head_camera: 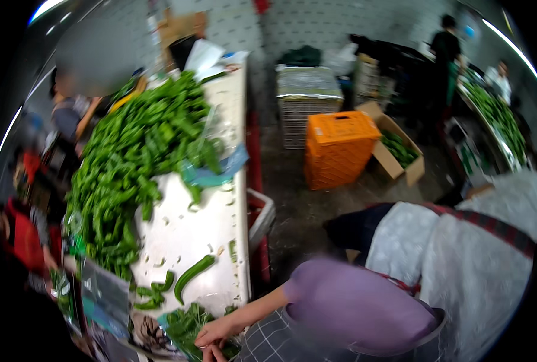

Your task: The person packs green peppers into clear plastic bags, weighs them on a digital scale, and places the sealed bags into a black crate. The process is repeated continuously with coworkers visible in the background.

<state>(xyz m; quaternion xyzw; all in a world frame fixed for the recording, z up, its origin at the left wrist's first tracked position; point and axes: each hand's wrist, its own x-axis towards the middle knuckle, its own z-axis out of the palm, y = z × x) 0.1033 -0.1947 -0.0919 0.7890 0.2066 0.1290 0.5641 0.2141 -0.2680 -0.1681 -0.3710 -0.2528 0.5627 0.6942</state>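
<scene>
At the bottom edge, my right hand (218, 331) reaches from a short purple sleeve with its fingers curled together over a clear plastic bag (163, 322) of green peppers (189, 320). Against it are the fingers of my left hand (213, 354); the rest of that hand is cut off by the picture's edge. What its fingertips grasp is too blurred to tell. One long curved green pepper (193, 277) lies on the white table (191, 240) beyond the bag. Small pepper pieces (153, 294) rest to its left.
A large heap of green peppers (137, 149) covers the table's far left, with a teal-edged plastic bag (218, 169) beside it. An orange crate (341, 149) and an open cardboard box (411, 151) stand on the floor. People work across the table and at the back right; white plastic-covered clothing (472, 253) is close by.
</scene>
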